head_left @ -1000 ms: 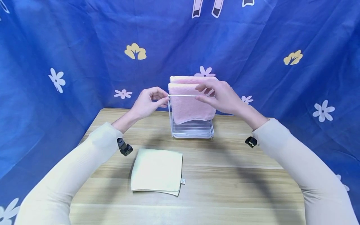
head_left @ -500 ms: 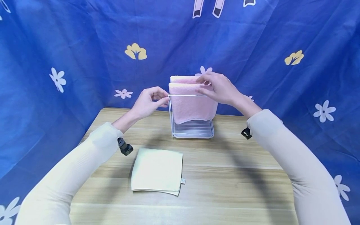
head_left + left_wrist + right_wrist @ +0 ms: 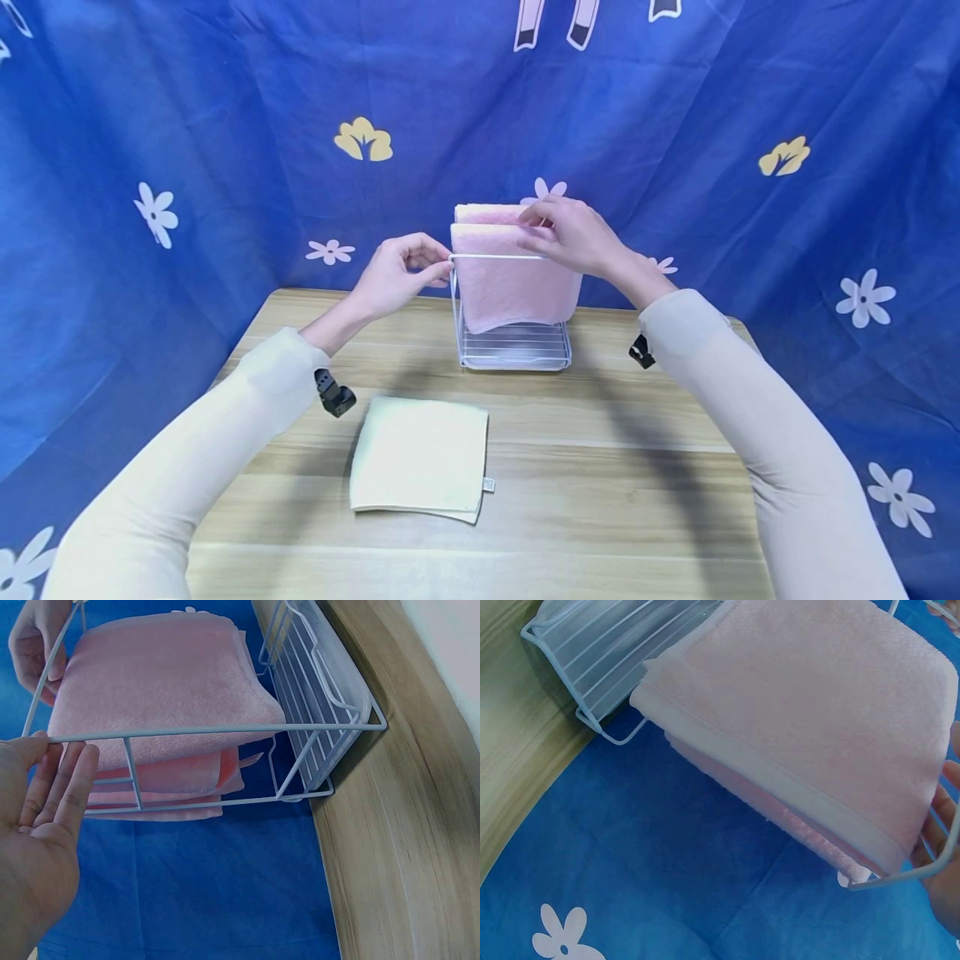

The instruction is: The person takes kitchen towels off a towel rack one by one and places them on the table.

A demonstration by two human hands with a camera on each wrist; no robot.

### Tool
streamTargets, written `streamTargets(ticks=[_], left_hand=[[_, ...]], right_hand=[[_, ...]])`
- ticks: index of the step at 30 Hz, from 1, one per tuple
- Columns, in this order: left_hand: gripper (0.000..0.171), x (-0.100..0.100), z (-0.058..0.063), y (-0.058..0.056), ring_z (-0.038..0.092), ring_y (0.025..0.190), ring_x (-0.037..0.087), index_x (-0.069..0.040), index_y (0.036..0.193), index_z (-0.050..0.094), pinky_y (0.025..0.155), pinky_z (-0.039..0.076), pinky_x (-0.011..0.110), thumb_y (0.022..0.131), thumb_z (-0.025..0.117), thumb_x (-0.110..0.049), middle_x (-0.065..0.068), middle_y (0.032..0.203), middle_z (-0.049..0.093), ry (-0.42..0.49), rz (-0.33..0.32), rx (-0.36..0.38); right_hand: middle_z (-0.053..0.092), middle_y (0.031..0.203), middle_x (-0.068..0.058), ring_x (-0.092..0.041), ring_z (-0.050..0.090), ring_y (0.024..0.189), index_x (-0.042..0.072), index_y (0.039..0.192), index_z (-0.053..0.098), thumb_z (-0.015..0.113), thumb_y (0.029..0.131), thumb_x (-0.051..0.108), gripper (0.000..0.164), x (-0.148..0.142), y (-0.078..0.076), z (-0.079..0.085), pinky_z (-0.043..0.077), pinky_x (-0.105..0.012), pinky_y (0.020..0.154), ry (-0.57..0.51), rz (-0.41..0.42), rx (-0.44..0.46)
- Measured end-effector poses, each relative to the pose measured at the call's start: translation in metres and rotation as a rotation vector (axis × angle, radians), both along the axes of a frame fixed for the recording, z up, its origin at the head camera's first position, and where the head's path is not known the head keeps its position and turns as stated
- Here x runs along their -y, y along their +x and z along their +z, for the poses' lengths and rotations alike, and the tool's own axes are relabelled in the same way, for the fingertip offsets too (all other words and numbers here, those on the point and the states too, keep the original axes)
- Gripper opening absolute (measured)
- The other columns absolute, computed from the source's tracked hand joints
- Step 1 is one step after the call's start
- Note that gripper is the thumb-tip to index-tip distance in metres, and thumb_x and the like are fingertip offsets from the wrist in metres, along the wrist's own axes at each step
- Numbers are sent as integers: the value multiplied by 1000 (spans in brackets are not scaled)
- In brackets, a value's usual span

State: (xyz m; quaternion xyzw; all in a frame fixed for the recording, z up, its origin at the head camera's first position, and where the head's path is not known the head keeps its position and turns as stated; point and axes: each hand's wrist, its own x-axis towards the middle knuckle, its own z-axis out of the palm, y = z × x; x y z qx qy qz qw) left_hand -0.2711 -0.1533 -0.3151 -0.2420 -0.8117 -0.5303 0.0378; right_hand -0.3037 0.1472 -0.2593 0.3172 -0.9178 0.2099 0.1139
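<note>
A white wire drying rack [image 3: 454, 304] stands upright at the back of the table, its slatted base over a shallow tray. My left hand [image 3: 397, 271] pinches the left corner of its front top rail, thumb and fingertips together; the left wrist view shows the fingers against that bar. Over the rack hangs a folded pink towel [image 3: 510, 287], with another pink towel [image 3: 483, 214] behind it. My right hand [image 3: 573, 237] pinches the front towel's top fold toward its right end, thumb in front, fingers over the top. The rail's right end is hidden behind this hand.
A folded pale cream towel [image 3: 420, 454] with a small white tag lies on the wooden table [image 3: 600, 517], in front and to the left of the rack. A blue patterned curtain [image 3: 450, 100] hangs close behind the table.
My right hand has risen from the front rail to the front towel's top fold, its forearm swinging inward. My left hand stays at the rack's corner.
</note>
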Motion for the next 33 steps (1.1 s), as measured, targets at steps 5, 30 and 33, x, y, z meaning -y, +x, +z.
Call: streamTargets(ticks=[5,30,33], left_hand=[[15,0,-2,-1,77,81,7,2,112,70,79,68,24,101,70,-9,30,107,73,10,0,-6],[18,-1,-2,-2,76,81,6,3,114,70,79,68,24,102,70,-11,29,107,74,-12,9,2],[19,-2,-1,-1,77,82,7,3,114,70,80,68,23,102,70,-11,28,107,74,-17,6,3]], right_hand=[[76,119,-11,-27,70,108,8,123,73,77,98,30,34,4,-5,-3,56,-49,100,1,-21,9],[78,98,-5,-21,57,82,14,112,81,77,98,31,22,13,-16,-8,42,-31,72,-63,-38,87],[77,96,-4,-21,56,81,14,109,82,76,99,31,20,13,-17,-9,41,-31,71,-75,-38,73]])
